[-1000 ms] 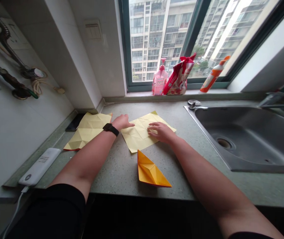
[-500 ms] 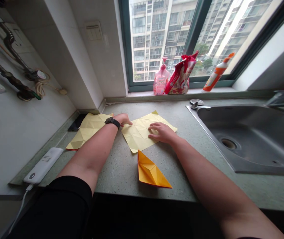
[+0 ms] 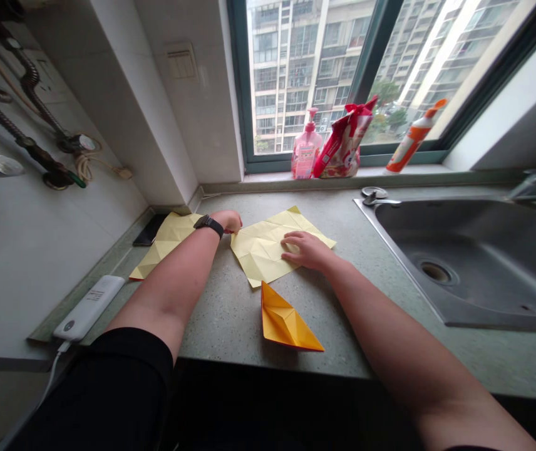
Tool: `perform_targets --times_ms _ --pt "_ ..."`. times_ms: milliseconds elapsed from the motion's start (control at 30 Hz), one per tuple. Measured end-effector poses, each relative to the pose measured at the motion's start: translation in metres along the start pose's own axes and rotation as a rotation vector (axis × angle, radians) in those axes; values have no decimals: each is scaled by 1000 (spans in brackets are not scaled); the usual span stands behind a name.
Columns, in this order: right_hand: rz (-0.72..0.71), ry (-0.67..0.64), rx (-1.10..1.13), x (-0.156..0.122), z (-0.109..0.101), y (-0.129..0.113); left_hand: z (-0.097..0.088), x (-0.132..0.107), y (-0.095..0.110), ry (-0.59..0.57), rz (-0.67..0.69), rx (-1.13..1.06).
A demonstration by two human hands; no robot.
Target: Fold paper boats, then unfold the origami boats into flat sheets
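A creased pale-yellow sheet of paper [image 3: 268, 247] lies on the grey-green countertop. At its left corner is my left hand [image 3: 229, 221], fingers curled and closed on the paper's edge; the fingertips are partly hidden. My right hand [image 3: 309, 249] rests on the sheet's right part with fingers spread. Nearer the counter's front edge sits a folded orange paper boat [image 3: 287, 319], touched by neither hand. A second creased yellow sheet [image 3: 167, 241] lies to the left, partly covered by my left forearm, which wears a dark wristwatch [image 3: 209, 224].
At left are a dark phone [image 3: 149, 230] and a white power bank [image 3: 90, 307] with a cable. A steel sink [image 3: 479, 263] is on the right. The windowsill holds a pink pump bottle [image 3: 306, 150], a red bag [image 3: 345, 144] and an orange-white bottle [image 3: 411, 141].
My left hand has shifted slightly left; its thumb, earlier stretched over the sheet, is now drawn in at the corner. My right hand stays in place. The view has shifted slightly.
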State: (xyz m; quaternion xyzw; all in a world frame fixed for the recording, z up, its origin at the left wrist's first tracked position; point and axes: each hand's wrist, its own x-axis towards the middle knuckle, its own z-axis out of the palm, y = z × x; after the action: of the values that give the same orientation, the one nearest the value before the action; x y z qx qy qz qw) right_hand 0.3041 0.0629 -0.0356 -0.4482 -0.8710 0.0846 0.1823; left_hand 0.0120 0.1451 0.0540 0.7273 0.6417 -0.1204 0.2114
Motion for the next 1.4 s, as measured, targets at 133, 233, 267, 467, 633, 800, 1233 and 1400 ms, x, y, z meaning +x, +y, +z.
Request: perform_targets --times_ms 133,233,267,467,633,800,1233,1400 --pt "-1 -12 -7 0 0 -2 -3 -7 1 -9 -21 -19" --pt "6 -35 -28 0 1 -3 0 -15 3 23 -6 -61" --pt "5 -38 -29 0 2 -2 1 -18 3 37 5 -79" --pt "-29 125 27 -1 3 3 -9 -44 -25 147 66 -237" --pt "-17 254 35 1 2 8 -28 -96 -108 263 -85 -613" --pt "-7 204 25 1 7 14 -24 -166 -195 294 -362 -820" --pt "35 192 45 -2 9 21 37 -201 -243 341 -490 -892" --pt "35 172 42 -1 11 24 34 -188 -245 469 -551 -434"
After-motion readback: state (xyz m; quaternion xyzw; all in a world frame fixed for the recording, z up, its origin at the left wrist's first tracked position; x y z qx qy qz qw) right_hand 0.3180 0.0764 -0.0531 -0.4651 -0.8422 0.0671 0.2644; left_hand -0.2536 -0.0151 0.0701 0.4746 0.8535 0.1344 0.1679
